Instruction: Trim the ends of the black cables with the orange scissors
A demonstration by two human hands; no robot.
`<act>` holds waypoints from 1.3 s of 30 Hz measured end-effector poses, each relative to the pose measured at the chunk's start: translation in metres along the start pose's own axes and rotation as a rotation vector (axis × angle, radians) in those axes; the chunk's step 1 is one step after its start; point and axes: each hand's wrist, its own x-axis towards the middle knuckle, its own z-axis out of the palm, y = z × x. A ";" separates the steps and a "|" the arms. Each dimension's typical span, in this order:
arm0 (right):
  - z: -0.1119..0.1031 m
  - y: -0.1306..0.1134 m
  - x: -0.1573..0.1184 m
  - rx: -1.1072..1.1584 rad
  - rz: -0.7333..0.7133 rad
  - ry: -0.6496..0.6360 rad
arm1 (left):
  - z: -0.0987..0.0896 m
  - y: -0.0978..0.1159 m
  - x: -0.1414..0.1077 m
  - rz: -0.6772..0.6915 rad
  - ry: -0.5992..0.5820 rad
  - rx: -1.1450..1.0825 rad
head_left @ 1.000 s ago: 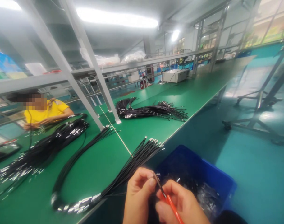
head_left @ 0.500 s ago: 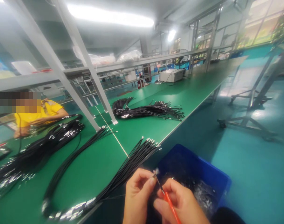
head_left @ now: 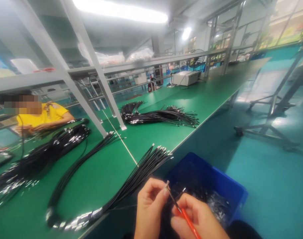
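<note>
Left hand [head_left: 151, 207]: grasping a small piece [head_left: 167, 184] between thumb and index finger, too small to identify; raised in front of the desk edge.
Right hand [head_left: 197, 214]: curled around a red-handled tool [head_left: 190, 223], just beside the left hand, lower and farther right.
Tool: slanted up and leftward, dark and slender past the red grip, reaching the left fingertips at the small piece; exact contact too small to tell.
Blue bin [head_left: 232, 184]: below and beyond the hands, next to the desk; holding dark items and clear crumpled material [head_left: 217, 204], partly hidden by the right hand.
Curved bundle [head_left: 63, 182]: lying on the green desk [head_left: 101, 172], bent like a U, made of black cables with pale tips; fanned out at the nearer end, close to the left hand; shiny along the bend.
Second bundle [head_left: 157, 118]: resting farther along the desk, beyond the pale seam [head_left: 121, 141], spread toward the right edge.
Cable heap [head_left: 49, 152]: piled on the left, dark with bright glints.
Co-worker in yellow [head_left: 50, 114]: seen behind the heap, arms bent; hands too blurred to read.
White box [head_left: 186, 78]: standing far back on the desk, under the shelf [head_left: 166, 61].
Wheeled stand [head_left: 268, 127]: on the teal floor, well apart from the hands.
</note>
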 end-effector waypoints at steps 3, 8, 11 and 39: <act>0.000 -0.001 0.004 -0.032 0.028 0.022 | 0.001 0.000 -0.001 0.013 0.003 0.004; -0.003 -0.006 0.005 -0.075 0.064 -0.006 | 0.002 -0.001 0.000 0.013 0.000 0.012; -0.003 -0.009 0.005 -0.095 0.083 -0.008 | 0.002 -0.003 0.002 0.012 -0.004 0.022; 0.018 0.003 0.017 0.396 -0.355 0.387 | 0.017 0.006 -0.009 -0.137 0.041 -0.066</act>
